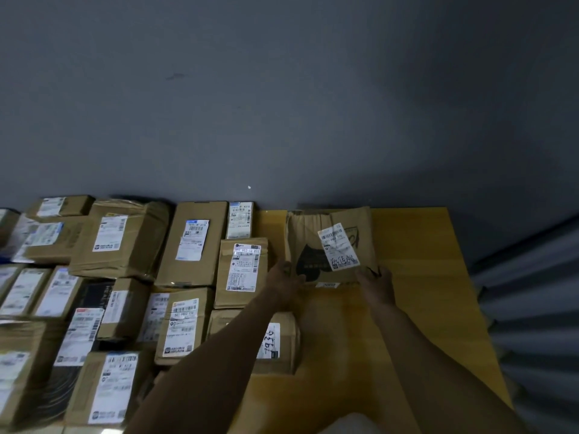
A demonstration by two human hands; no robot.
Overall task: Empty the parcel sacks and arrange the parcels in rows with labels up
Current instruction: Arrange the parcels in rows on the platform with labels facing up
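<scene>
Head view has us holding a brown paper parcel [308, 236] by its near edge. Our left hand [286, 275] is at the near left corner and our right hand [376, 278] at the near right. The fingers of both curl onto the paper, as far as the blur lets us tell. The parcel lies flat on the yellow surface [416, 245], its far edge close to the wall [282, 104], with its label [338, 247] facing up and stuck on askew.

We judge the two-corner hold is meant to square it into the back row, just right of the small box [239, 220] and the tall box [242, 272]; a narrow strip of bare surface parts it from them.

Labelled boxes [125, 239] crowd the surface to our left in rough rows, and a marked box [282, 339] lies under our left forearm. To the right, bare surface runs out to the shutter [532, 308].
</scene>
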